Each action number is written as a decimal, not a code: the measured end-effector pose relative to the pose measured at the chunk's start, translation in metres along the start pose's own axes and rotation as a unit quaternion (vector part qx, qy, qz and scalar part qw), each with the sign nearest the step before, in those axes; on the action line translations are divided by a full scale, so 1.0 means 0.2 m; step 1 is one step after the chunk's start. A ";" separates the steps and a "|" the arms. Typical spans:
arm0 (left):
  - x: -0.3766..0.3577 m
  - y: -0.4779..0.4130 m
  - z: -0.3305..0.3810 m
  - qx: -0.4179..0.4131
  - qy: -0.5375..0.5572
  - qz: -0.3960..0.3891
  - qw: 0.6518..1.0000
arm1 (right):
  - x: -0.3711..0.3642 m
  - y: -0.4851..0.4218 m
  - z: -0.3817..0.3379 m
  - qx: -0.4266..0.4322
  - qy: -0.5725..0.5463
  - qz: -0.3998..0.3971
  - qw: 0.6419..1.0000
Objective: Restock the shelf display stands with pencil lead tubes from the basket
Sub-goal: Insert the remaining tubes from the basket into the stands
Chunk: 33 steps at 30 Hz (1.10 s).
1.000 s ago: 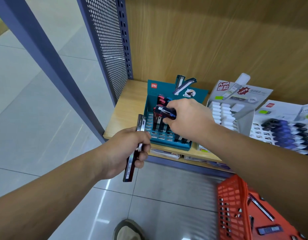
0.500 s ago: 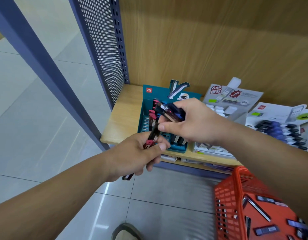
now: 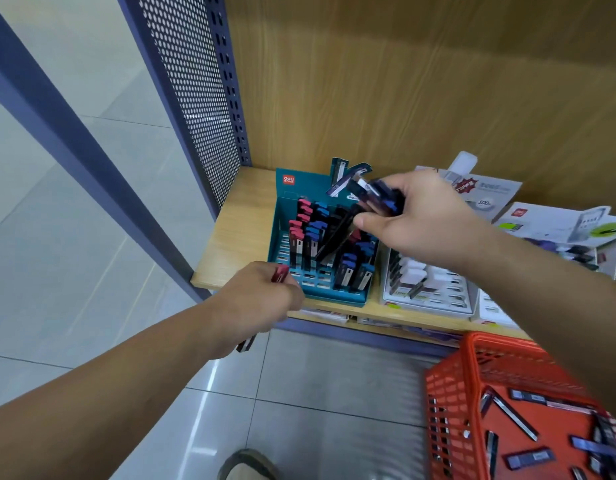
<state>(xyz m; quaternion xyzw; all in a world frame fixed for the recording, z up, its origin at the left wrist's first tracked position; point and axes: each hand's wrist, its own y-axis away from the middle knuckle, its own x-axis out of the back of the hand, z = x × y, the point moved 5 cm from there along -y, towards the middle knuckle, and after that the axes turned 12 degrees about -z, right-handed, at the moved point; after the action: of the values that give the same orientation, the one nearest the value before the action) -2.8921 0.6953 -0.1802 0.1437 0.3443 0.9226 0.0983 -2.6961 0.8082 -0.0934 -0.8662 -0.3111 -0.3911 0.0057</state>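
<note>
A teal display stand (image 3: 282, 233) sits at the left end of the wooden shelf, its slots holding red-capped, blue-capped and black pencil lead tubes (image 3: 306, 237). Above the stand, my right hand (image 3: 424, 223) grips a bundle of dark tubes (image 3: 375, 197), one hanging down toward the slots. My left hand (image 3: 258, 299) is at the stand's front left corner and holds a red-capped tube (image 3: 280, 273) whose lower end sticks out below the fist. The orange basket (image 3: 451, 386) at the lower right holds several loose tubes.
A white display stand (image 3: 434, 292) with grey and white tubes stands right of the teal one, with more white card displays (image 3: 555, 223) beyond it. A perforated purple side panel (image 3: 192, 95) bounds the shelf on the left. My shoe (image 3: 247, 465) is on the tiled floor.
My hands have parted: the right one rose over the stand with its bundle, the left one stayed low at the stand's front corner with a red-capped tube. The view has shifted slightly.
</note>
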 end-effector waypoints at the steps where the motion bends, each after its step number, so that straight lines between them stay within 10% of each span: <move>1: -0.01 0.00 0.00 0.001 -0.003 -0.007 1.000 | -0.03 -0.02 0.00 0.006 0.022 0.003 1.000; 17: -0.02 0.05 0.01 -0.019 0.180 -0.073 0.981 | -0.23 -0.09 0.02 0.040 0.234 0.016 0.971; 33: 0.02 0.05 -0.03 -0.080 0.144 -0.054 0.985 | -0.28 -0.07 0.04 0.020 0.162 0.036 0.986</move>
<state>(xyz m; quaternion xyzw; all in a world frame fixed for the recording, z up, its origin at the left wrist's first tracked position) -2.8984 0.6855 -0.1763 -0.0173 0.2870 0.9516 0.1083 -2.7256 0.7914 -0.1407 -0.8016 -0.2821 -0.5197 0.0876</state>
